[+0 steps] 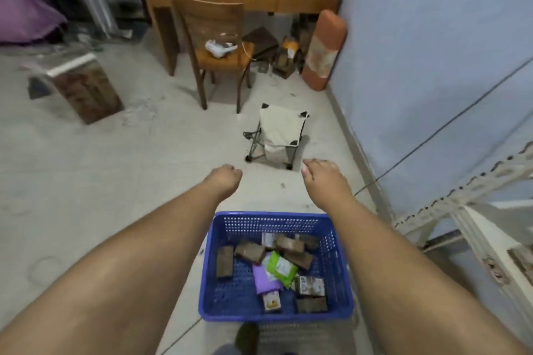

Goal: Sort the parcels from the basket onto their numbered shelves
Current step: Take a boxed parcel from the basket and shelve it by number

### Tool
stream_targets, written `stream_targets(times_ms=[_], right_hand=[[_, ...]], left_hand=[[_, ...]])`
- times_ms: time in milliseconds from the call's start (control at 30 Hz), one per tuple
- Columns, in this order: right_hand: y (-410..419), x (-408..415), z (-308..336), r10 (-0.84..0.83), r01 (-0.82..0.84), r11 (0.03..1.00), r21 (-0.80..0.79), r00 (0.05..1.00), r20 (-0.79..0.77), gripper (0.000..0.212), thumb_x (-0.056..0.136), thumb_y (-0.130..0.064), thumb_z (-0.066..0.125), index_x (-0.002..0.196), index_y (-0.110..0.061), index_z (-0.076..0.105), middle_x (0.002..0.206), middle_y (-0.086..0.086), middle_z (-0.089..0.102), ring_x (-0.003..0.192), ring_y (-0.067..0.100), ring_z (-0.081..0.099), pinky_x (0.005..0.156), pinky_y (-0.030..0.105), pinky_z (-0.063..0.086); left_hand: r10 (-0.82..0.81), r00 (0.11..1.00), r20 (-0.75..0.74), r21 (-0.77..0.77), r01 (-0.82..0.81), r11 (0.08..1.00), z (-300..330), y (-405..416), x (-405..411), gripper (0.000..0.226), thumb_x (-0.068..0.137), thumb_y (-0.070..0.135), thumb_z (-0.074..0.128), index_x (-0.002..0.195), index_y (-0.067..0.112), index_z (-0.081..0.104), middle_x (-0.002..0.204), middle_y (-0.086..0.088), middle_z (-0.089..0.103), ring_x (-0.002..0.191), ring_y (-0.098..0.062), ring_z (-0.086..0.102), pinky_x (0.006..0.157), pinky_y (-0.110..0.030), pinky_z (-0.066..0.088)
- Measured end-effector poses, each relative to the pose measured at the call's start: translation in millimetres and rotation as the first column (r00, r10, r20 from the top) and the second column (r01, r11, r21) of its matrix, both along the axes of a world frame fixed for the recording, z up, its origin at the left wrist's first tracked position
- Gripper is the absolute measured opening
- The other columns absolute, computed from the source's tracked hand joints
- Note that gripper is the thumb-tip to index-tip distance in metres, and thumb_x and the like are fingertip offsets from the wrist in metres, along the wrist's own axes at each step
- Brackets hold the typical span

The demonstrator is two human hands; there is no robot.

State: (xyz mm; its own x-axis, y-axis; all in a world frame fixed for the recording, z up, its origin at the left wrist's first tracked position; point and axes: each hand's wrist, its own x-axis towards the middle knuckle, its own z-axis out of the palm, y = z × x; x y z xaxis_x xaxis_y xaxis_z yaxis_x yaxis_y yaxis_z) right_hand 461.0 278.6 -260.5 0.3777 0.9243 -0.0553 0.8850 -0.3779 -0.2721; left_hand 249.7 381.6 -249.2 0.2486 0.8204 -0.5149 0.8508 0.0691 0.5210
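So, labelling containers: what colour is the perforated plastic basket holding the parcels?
Blue; the perforated plastic basket shows best in the head view.

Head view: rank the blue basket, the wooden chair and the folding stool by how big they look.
1. blue basket, largest, though it is nearest the camera, so that inflates it.
2. wooden chair.
3. folding stool, smallest.
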Motion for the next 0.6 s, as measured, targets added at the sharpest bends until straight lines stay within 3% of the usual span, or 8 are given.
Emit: stream_targets(times_ms=[133, 300, 433, 500, 600], right_hand=[[20, -5, -40, 0.05, -0.053, 0.985, -0.165, 0.999, -0.021, 0.048, 0.102, -0.039, 0.025, 0.146, -0.023, 0.035, 0.152, 0.003, 0.037, 0.139, 0.025, 0.03, 0.112, 0.04, 0.03], [38, 10, -95, 0.001, -0.036, 0.97, -0.24, 0.989, -0.145, 0.049, 0.103, -0.039, 0.025, 0.147, -0.022, 0.036, 0.153, 0.004, 0.037, 0.141, 0.026, 0.029, 0.116, 0.04, 0.026], [24, 15, -180, -0.239, 0.115, 0.937, -0.331, 0.9, -0.363, 0.045, 0.103, -0.033, 0.029, 0.141, -0.014, 0.045, 0.144, 0.011, 0.048, 0.132, 0.029, 0.042, 0.11, 0.037, 0.031], [0, 9, -249, -0.445, 0.202, 0.847, -0.491, 0.774, -0.45, 0.046, 0.104, -0.035, 0.027, 0.139, -0.011, 0.047, 0.14, 0.015, 0.05, 0.127, 0.032, 0.047, 0.104, 0.037, 0.036], [-43, -3, -356, -0.642, 0.23, 0.681, -0.695, 0.645, -0.415, 0.048, 0.105, -0.035, 0.026, 0.133, -0.005, 0.05, 0.135, 0.018, 0.052, 0.123, 0.033, 0.049, 0.101, 0.033, 0.039]], left_hand=[[0.025, 0.994, -0.106, -0.012, -0.027, 1.0, -36, 17, -10, 0.051, 0.098, 0.038, 0.03, 0.144, 0.017, 0.037, 0.15, -0.015, 0.036, 0.134, -0.036, 0.038, 0.11, -0.04, 0.032], [0.072, 0.995, -0.063, -0.03, -0.074, 0.997, -78, 31, 5, 0.051, 0.099, 0.037, 0.032, 0.148, 0.022, 0.034, 0.153, -0.012, 0.033, 0.136, -0.034, 0.037, 0.111, -0.04, 0.031], [0.135, 0.99, -0.041, -0.141, -0.14, 0.98, -169, 20, 15, 0.049, 0.099, 0.036, 0.034, 0.145, 0.018, 0.038, 0.151, -0.011, 0.037, 0.133, -0.033, 0.041, 0.11, -0.038, 0.035], [0.138, 0.987, -0.077, -0.23, -0.152, 0.961, -240, 2, 20, 0.049, 0.101, 0.036, 0.032, 0.143, 0.013, 0.04, 0.148, -0.012, 0.041, 0.133, -0.032, 0.041, 0.106, -0.034, 0.035], [0.205, 0.972, -0.116, -0.419, -0.235, 0.877, -359, -43, 24, 0.046, 0.103, 0.034, 0.031, 0.134, 0.004, 0.048, 0.13, -0.01, 0.052, 0.126, -0.031, 0.047, 0.091, -0.03, 0.037]])
